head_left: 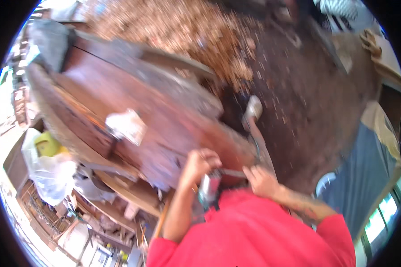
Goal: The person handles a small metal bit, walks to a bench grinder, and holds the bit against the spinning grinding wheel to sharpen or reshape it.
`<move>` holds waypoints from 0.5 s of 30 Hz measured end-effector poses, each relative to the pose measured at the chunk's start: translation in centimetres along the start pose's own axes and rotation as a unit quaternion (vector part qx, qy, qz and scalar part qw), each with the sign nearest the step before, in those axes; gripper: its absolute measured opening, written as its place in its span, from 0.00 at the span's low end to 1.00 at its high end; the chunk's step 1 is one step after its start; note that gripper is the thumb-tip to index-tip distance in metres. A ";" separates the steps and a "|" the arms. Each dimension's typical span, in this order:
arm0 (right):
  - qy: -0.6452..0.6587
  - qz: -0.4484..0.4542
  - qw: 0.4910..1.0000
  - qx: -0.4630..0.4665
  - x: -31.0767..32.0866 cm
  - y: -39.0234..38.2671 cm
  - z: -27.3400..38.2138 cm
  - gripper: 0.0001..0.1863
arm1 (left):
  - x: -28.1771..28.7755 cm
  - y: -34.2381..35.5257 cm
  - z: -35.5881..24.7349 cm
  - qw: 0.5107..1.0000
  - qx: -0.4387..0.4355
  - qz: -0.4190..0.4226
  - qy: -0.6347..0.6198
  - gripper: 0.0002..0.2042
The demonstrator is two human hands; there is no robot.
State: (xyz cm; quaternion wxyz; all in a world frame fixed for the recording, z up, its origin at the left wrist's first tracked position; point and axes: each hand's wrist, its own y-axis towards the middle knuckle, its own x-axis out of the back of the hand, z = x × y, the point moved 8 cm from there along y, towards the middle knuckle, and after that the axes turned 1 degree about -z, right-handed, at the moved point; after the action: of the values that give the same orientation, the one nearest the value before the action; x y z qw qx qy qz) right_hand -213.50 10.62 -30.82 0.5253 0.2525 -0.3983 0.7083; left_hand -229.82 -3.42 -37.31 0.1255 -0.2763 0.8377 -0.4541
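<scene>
Close to my body, a power tool (210, 187) with a silver head and teal body stands against my red shirt. My left hand (200, 167) is closed at the dark upper end of this tool, fingers curled. From there a thin grey bar (234, 173) runs sideways to my right hand (262, 181), whose fingers pinch its far end. Blur hides what kind of bar it is and how it meets the tool. Both hands are over the near end of a reddish-brown wooden workbench (165, 120).
A crumpled white paper or bag (128, 127) lies on the bench. Wood shavings (178, 35) cover the ground beyond. At left hangs a clear plastic bag (51, 178) beside a yellow-green container (47, 144). Blue-grey cloth (356, 164) drapes at right. My shod foot (254, 107) shows beside the bench.
</scene>
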 end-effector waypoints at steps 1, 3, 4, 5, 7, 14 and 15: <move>-0.021 0.004 0.999 0.023 -0.3 -0.3 -0.1 0.29 | -0.3 0.1 0.7 0.999 0.008 -0.002 -0.047 0.10; -0.002 -0.028 0.997 0.073 0.2 0.4 1.0 0.25 | 0.9 -1.2 -0.1 0.995 -0.076 -0.057 0.041 0.14; 0.018 -0.065 0.993 0.096 0.8 1.1 1.8 0.24 | 1.9 -2.6 -1.3 0.993 -0.058 -0.075 0.065 0.15; 0.043 -0.096 0.987 0.121 1.1 1.7 2.6 0.24 | 2.9 -4.4 -2.0 0.991 -0.032 -0.094 0.085 0.17; 0.044 -0.106 0.984 0.137 -0.2 2.3 3.1 0.23 | 4.1 -5.5 -0.7 0.992 -0.020 -0.099 0.081 0.19; -0.038 -0.121 0.985 0.119 -0.8 1.5 1.6 0.22 | 2.3 -4.3 1.0 0.988 -0.104 -0.107 0.036 0.21; -0.037 -0.116 0.985 0.121 -1.0 1.3 1.5 0.22 | 2.6 -4.6 1.1 0.982 -0.108 -0.156 0.011 0.20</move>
State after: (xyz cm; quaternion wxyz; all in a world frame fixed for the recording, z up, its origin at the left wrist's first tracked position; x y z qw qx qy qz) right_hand -214.46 8.64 -31.11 0.5539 0.3850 -0.2968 0.6759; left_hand -229.84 -7.72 -33.97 0.0140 -0.4104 0.8297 -0.3782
